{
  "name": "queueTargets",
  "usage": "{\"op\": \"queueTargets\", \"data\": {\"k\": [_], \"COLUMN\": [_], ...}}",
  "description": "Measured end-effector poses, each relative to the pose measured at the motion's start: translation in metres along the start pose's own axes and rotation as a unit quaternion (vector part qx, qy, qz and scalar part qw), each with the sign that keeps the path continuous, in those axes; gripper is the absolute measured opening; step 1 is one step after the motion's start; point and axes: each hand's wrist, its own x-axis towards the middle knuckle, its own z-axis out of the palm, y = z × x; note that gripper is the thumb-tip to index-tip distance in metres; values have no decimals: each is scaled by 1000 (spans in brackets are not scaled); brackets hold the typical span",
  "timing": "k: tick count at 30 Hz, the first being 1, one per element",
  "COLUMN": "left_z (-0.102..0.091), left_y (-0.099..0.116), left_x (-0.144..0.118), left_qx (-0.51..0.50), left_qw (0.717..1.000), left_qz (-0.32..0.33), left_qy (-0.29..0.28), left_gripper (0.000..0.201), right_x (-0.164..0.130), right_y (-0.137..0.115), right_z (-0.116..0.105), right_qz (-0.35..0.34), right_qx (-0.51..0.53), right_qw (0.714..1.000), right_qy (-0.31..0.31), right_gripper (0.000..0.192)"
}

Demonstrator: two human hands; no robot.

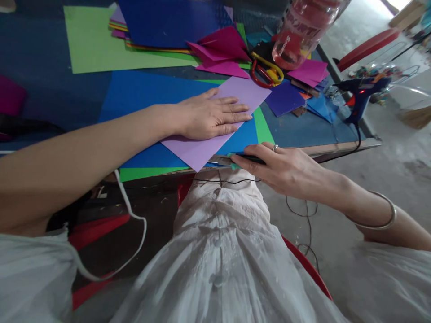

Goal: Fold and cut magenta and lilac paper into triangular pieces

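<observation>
the lilac sheet of paper [215, 130] lies at an angle on the near part of the tabletop [43, 63], on top of a blue sheet [141, 94] and a green one [148, 172], with one corner poking just past the near edge. the left hand [208, 117] lies flat on it, fingers [235, 110] spread and straight, pinning it rather than gripping it. the right hand [286, 168] sits at the tabletop's edge just beside that corner, its fingers closed around a thin dark tool with a teal tip [235, 160]; it looks like a cutter or a pen, but i cannot tell which. the tip is close to the lilac sheet's lower edge, and whether it touches is not clear.

this looks like the step of holding the sheet steady so the tool can run along it. the next move calls for firm, even pressure from the flat hand and a straight pull with the tool, kept clear of the fingers.

farther back lie pink folded papers [222, 51], red and yellow scissors [267, 72], a clear plastic bottle [303, 31] and, to the right, a blue glue gun [360, 94].
</observation>
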Motion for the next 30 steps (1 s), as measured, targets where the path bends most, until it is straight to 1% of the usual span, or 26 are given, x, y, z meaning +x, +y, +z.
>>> {"op": "queueTargets", "data": {"k": [5, 10, 14, 20, 23, 27, 30], "left_z": [-1, 0, 2, 1, 1, 2, 2], "left_y": [1, 0, -2, -2, -2, -3, -3], "left_x": [-1, 0, 1, 1, 1, 1, 1], "left_qx": [-2, 3, -10, 8, 4, -20, -15], "left_qw": [1000, 1000, 1000, 1000, 1000, 1000, 1000], "left_qz": [-5, -2, 2, 2, 8, 4, 3], "left_qy": [-1, 1, 10, 1, 6, 12, 6], "left_gripper": [78, 78, 81, 72, 70, 72, 73], "right_x": [5, 2, 4, 7, 4, 6, 9], "right_y": [0, -4, -4, -6, -8, -6, -6], "right_z": [2, 1, 0, 1, 0, 1, 2], "right_qz": [-12, -8, -9, -16, -5, -8, -18], "right_qx": [0, -8, 5, 7, -1, 12, 19], "right_qw": [1000, 1000, 1000, 1000, 1000, 1000, 999], "right_qy": [11, 6, 2, 13, 12, 13, 24], "right_gripper": [51, 47, 49, 48, 47, 48, 48]}}
